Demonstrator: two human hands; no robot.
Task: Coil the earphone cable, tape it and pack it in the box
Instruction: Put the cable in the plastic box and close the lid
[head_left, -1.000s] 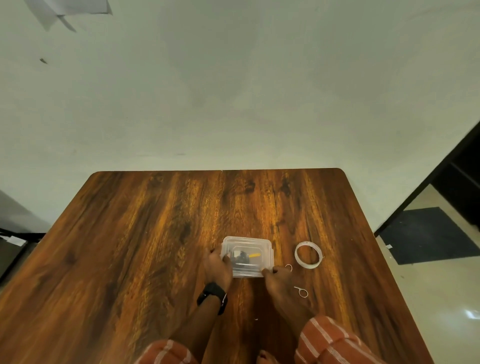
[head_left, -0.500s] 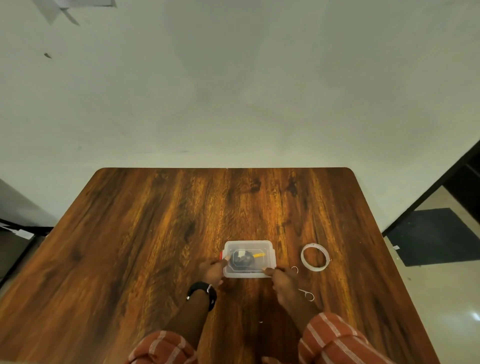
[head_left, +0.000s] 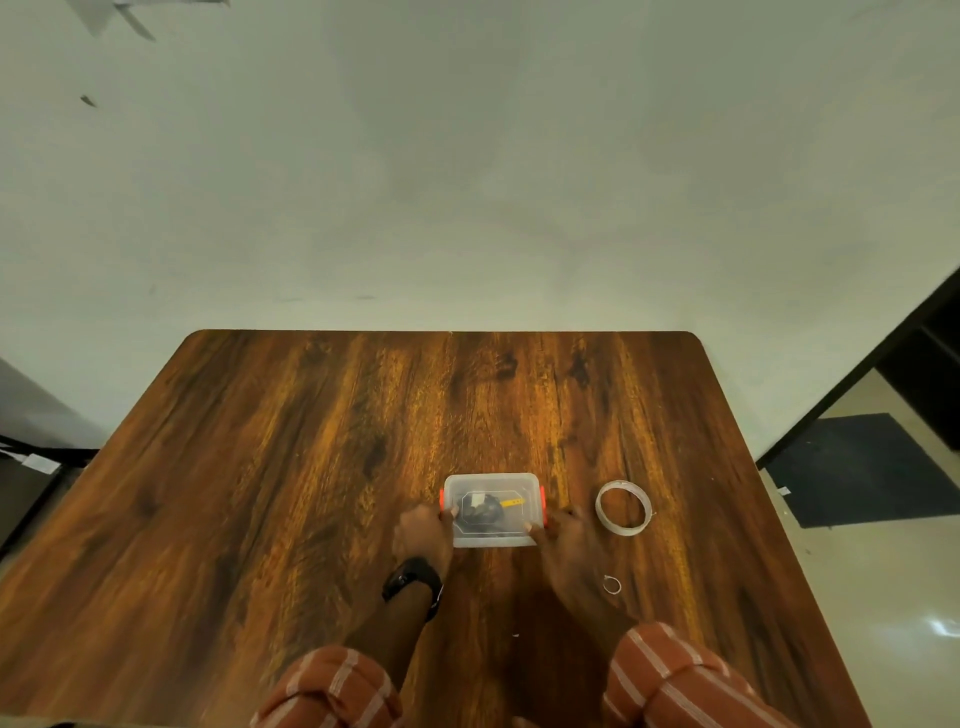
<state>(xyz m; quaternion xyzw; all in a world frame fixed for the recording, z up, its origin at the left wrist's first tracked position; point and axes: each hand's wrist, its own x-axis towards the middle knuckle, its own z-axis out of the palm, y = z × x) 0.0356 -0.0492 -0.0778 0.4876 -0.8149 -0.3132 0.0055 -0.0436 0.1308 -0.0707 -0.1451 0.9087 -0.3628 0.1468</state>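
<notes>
Big wooden table (head_left: 311, 493) fills the shot. Both forearms reach in from 6 o'clock, striped sleeves rolled up, black watch (head_left: 413, 582) on the left wrist. Left hand (head_left: 422, 535) presses the box's 9 o'clock side, right hand (head_left: 563, 540) its 3 o'clock side, fingers curled against the clear plastic box (head_left: 492, 510), lid on, orange clips showing. The dark coiled earphone cable (head_left: 483, 512) sits inside. Half a second ago the hands were lower at the near corners; now they've slid up to the clips. Tape roll (head_left: 623, 507) lies at 3 o'clock, small tape loop (head_left: 612, 585) at 4.
</notes>
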